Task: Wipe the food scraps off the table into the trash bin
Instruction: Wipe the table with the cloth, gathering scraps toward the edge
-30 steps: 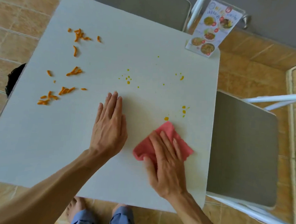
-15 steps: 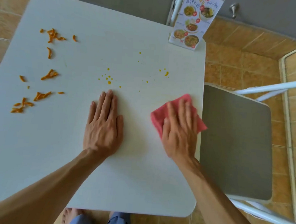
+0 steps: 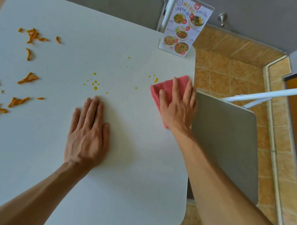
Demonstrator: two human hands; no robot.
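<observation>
**Cloth at the counter's right edge, scraps far left**

Head view: The white counter (image 3: 132, 163) filled most of the frame. Taking the menu stand (image 3: 185, 27) at its far right corner as the landmark, the right hand (image 3: 177, 107) lay nearer the camera than the stand, along the same right edge. It was spread flat, fingers extended, pressing down on a pink cloth (image 3: 164, 90); the cloth's far corner reached the counter's edge, and the little finger sat at that edge.

Just left of the cloth, and nearer than the stand, were a few small yellow drops (image 3: 155, 79). A second cluster of drops (image 3: 94, 85) lay further left, just beyond the left hand's fingertips.

The left hand (image 3: 88, 134) rested palm down on the bare counter, open, fingers together, holding nothing.

The orange scraps (image 3: 27, 78) were scattered well to the left of the stand, by the counter's left side, apart from both hands.

A grey chair seat (image 3: 225, 143) stood beside the counter's right edge, below the stand.
</observation>
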